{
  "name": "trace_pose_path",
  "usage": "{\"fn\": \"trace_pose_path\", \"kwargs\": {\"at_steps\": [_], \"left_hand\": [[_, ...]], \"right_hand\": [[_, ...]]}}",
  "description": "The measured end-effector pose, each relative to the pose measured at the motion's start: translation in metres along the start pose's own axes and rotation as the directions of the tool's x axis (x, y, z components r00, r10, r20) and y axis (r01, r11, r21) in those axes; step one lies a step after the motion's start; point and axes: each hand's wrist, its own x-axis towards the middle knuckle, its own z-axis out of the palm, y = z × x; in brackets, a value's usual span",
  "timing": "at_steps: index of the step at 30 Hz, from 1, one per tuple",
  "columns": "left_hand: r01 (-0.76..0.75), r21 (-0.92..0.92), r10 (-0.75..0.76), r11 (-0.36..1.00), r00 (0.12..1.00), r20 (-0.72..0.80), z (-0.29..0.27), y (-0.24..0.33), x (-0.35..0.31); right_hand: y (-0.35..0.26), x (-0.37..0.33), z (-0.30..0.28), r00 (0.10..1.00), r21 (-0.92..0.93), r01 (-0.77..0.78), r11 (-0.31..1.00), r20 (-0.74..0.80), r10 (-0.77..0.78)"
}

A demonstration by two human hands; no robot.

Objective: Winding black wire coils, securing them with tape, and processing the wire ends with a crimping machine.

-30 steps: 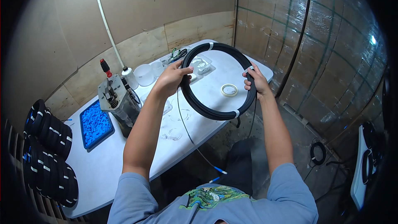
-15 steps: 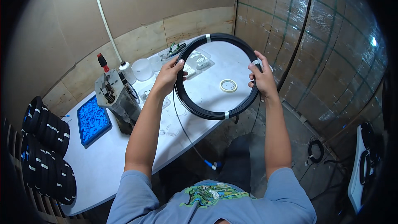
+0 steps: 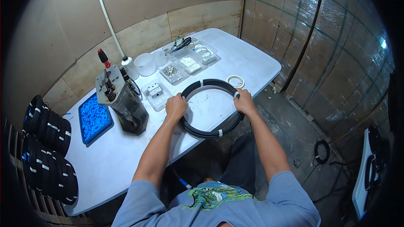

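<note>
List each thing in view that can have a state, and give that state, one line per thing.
Black cable coil: bound with white ties, lying at the table edge, gripped on both sides.
Left hand: closed on the coil.
Right hand: closed on the coil.
Tape roll: lying flat.
Blue tray: full of blue pieces.
Clear compartment boxes: open, partly filled.
Stacked black coils: tied, standing on edge.

We took the grey machine (image 3: 121, 101) on the white table (image 3: 105, 159) as our mark. Just left of it we saw a blue tray (image 3: 94, 117) of small blue pieces. Right of it sat a clear box (image 3: 156, 94); further right, clear trays (image 3: 189, 59) of small parts and a tape roll (image 3: 235, 81). Far left, off the table, black coils (image 3: 48, 143) stood stacked.
</note>
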Motion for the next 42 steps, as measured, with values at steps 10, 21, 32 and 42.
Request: {"fn": "trace_pose_path", "kwargs": {"at_steps": [10,21,32,42], "left_hand": [[-0.039,0.151,0.04,0.988,0.999,-0.001,0.033,0.018,0.052],[-0.061,0.134,0.055,0.989,0.997,0.049,0.072,0.049,0.12],[-0.067,0.154,0.051,0.986,0.993,0.106,0.073,0.051,0.132],[-0.086,0.195,0.063,0.977,0.991,0.122,0.079,0.051,0.135]], "right_hand": [[0.02,0.046,0.007,0.996,-0.04,-0.091,0.995,-0.006,0.09],[0.044,0.107,0.008,0.974,-0.017,-0.205,0.979,-0.099,0.202],[0.054,0.119,0.018,0.985,0.003,-0.129,0.992,-0.112,0.129],[0.039,0.111,0.007,0.985,-0.064,-0.163,0.985,-0.071,0.158]]}}
